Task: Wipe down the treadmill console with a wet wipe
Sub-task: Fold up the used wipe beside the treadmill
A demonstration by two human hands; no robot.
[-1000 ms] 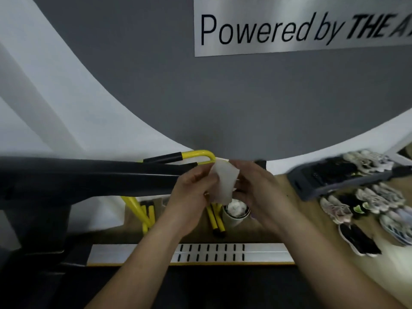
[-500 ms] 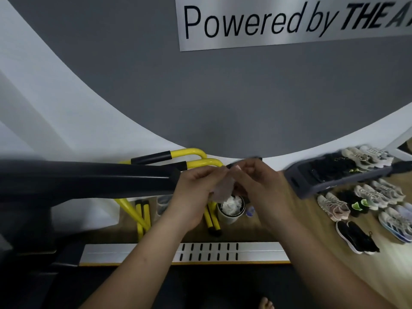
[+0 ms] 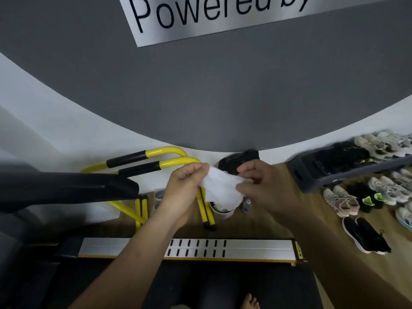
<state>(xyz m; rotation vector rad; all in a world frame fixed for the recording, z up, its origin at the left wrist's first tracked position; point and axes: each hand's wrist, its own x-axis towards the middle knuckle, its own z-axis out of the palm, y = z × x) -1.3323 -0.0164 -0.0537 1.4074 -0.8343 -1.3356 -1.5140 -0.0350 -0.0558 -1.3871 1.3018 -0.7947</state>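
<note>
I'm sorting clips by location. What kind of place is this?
Probably a gym: a treadmill deck underfoot, yellow push-up bars by the wall, and rows of sneakers on the floor.

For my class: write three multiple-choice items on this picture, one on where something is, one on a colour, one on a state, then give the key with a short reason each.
1. Where is the wipe?
A. on the floor
B. between both hands
C. in the cup

2. What colour are the bent bars behind the hands?
A. yellow and black
B. red
C. green

3. How is the wipe held?
A. balled in one fist
B. lying flat, untouched
C. spread between pinching fingers

Key: B, the left hand and right hand each grip an edge; A, yellow tubing with black sleeves; C, it is stretched open in the air.
</note>
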